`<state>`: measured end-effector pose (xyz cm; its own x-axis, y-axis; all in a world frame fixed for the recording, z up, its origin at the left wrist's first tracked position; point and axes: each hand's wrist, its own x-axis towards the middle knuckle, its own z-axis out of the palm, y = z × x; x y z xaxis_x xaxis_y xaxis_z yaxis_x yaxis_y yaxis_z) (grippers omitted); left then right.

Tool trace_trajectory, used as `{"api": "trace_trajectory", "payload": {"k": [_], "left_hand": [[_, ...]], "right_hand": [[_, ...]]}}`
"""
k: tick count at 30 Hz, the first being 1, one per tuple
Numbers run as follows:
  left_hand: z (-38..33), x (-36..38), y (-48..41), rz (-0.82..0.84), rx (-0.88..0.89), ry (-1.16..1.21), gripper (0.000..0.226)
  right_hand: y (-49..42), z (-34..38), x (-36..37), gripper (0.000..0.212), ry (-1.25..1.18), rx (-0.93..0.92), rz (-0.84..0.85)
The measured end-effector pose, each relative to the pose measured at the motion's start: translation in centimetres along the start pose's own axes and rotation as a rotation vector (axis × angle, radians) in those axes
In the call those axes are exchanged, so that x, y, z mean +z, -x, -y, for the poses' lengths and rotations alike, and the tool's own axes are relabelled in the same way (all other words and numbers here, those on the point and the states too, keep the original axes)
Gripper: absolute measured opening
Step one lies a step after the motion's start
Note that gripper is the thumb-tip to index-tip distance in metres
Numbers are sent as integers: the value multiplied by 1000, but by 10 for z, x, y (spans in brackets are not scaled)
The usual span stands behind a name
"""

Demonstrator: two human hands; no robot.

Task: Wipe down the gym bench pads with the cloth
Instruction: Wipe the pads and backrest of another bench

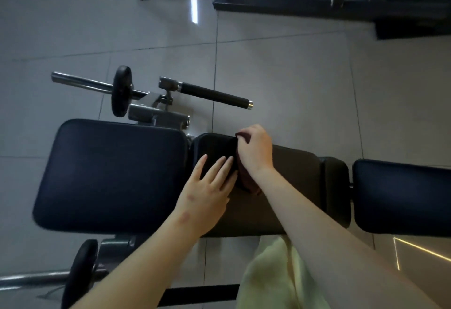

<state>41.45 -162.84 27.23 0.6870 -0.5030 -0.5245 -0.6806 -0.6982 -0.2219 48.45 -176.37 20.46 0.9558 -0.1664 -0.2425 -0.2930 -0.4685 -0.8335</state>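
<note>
Two hands meet on the middle pad (292, 186) of the bench, and the grip is in the right hand (256, 152): its fingers are curled tight round a dark reddish-brown cloth (249, 183) at the pad's far edge. The cloth is bunched under that palm, one end showing past the knuckles and the other trailing toward the pad's near side. Just beside it, the left hand (207, 194) lies flat on the same pad with straight, slightly spread fingers and holds nothing; whether its fingertips touch the cloth cannot be told in the dark. Left of the middle pad sits a wide black pad (109, 174), close but separated by a narrow gap. Right of it come a narrow pad section (335, 186) and then another black pad (400, 198). Beyond the middle pad's far left corner stand a black handle (214, 95) and a weight plate (121, 91) on a steel bar. A second plate (80, 272) sits near its left side. Pale green fabric (268, 279) lies below its near edge, over grey floor tiles (292, 76).
</note>
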Motion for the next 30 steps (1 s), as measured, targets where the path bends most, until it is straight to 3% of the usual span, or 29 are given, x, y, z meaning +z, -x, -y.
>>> {"api": "trace_trajectory", "payload": {"k": [6,10,18,25,30], "left_hand": [[57,26,61,-163,-244,127,67],[65,47,66,-205,-246,172,66],[65,59,65,-291,-258,206,66],[65,63,65,-338,-254,200,69],[65,63,64,-349,-252,199,69]], "right_hand": [[39,46,35,18,-93,-238,-24],[71,45,49,22,-20,-442,32],[132,20,35,25,129,-608,255],[30,50,37,17,186,-486,74],[79,42,43,21,169,-497,44]]}}
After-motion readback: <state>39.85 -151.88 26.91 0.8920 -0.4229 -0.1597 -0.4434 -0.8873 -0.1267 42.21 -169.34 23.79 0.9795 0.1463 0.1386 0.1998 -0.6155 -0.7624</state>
